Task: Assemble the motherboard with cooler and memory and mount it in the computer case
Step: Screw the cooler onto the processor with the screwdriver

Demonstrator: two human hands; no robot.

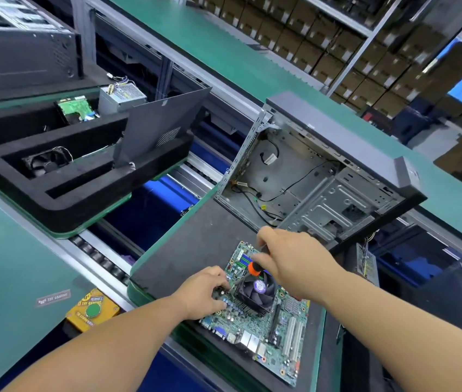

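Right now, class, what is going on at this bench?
A person is fastening the cooler onto the motherboard, which lies on a dark mat. The right hand holds an orange-handled screwdriver down at the cooler's corner, while the left hand steadies the board beside it. The open computer case waits behind, with no board inside.

Matt green circuit-board laminate on the motherboard [263, 329]; black plastic on its cooler [255, 292] fan. Bare dull sheet metal inside the computer case [317, 190] at one o'clock. Glossy orange screwdriver [254, 268] collar. Rough black foam tray [54, 190] at ten o'clock.
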